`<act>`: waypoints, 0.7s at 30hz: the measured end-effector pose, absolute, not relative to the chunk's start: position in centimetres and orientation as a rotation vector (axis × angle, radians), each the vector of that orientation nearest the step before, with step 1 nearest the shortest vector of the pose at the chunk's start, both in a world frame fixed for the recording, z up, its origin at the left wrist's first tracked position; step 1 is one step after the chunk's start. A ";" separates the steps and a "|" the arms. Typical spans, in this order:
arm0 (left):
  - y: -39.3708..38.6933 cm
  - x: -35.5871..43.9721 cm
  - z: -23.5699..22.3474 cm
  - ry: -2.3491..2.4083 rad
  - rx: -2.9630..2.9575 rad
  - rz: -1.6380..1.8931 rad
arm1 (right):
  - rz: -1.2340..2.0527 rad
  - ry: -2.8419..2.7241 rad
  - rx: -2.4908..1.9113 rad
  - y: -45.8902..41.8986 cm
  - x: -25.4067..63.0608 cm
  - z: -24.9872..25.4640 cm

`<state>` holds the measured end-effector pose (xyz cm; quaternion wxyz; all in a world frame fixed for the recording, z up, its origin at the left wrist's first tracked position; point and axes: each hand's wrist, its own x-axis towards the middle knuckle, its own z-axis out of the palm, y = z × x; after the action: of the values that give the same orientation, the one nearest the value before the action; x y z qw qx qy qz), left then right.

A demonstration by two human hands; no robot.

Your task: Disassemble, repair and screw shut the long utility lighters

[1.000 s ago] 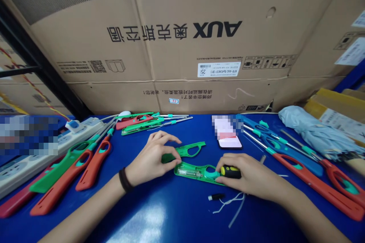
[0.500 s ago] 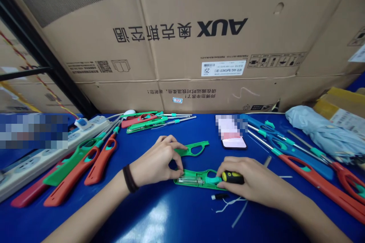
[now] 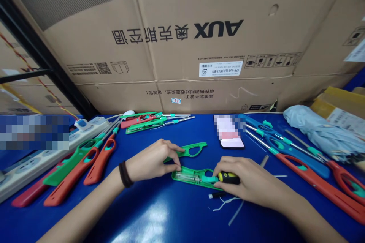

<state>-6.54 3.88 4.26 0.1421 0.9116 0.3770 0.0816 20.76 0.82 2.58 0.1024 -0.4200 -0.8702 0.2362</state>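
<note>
An opened green lighter body [image 3: 191, 177] lies flat on the blue table [image 3: 159, 212], its clear tube and teal trigger showing. My left hand [image 3: 152, 161] pinches its left end with thumb and fingers. My right hand [image 3: 245, 180] grips a yellow-and-black screwdriver [image 3: 228, 177] whose tip sits at the teal trigger. The loose green cover half [image 3: 191, 150] rests just behind, touching my left fingers.
Red and green long lighters [image 3: 85, 163] lie at left beside a white power strip [image 3: 42, 155]. More lighters [image 3: 151, 119] sit at the back, blue and red ones [image 3: 299, 159] at right. A phone [image 3: 231, 136], folded umbrella [image 3: 322, 133], small black part [image 3: 214, 195], white wire and cardboard boxes [image 3: 182, 38] surround.
My left hand has slid from the loose green cover half to pinch the open lighter body's left end. The right hand stays on the screwdriver, shifted slightly left.
</note>
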 end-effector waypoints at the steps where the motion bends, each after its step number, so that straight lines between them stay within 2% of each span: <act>1: 3.9 -6.6 4.3 1.080 2.620 0.215 | 0.699 -2.571 -1.243 0.8 20.7 2.6; 13: 3.4 -3.9 6.1 0.971 2.851 -0.036 | 0.714 -2.604 -1.241 0.7 20.7 2.7; 21: 4.3 -5.3 5.9 0.952 2.689 0.117 | 0.711 -2.617 -1.231 0.6 20.6 2.9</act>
<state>-5.34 4.29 5.89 0.1427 0.9323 0.3299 0.0406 20.63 0.62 2.87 0.0816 -0.4119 -0.8758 0.2380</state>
